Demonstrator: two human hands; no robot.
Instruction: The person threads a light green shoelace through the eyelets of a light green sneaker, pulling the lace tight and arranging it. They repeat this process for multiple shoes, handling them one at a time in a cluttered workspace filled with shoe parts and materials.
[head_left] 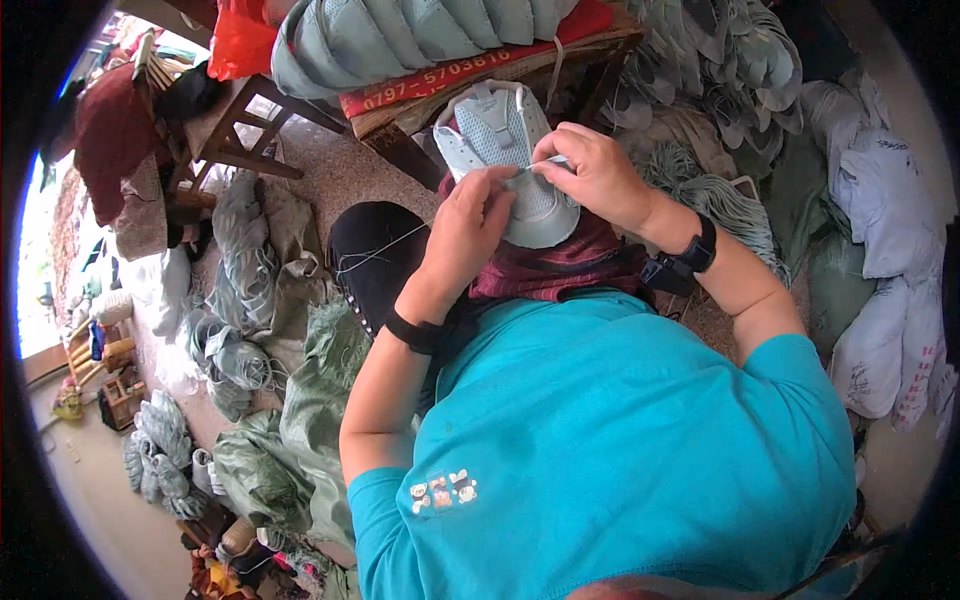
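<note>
Upper [508, 150]: over red cloth [545, 265], likely light, soft, flexible; best held by its edge
Left hand [468, 215]: pinching upper
Right hand [600, 175]: thumb and finger closed on strand [545, 163]

From my remote seat I can read a row of yellow digits, with a second line cut off below it, on the red cloth [440, 82] that covers the top of the wooden bench [610, 44]. Well to the right of that bench, I see dark scrawls and some red marks on the white sacks [870, 345], too small for me to make out as words
</note>
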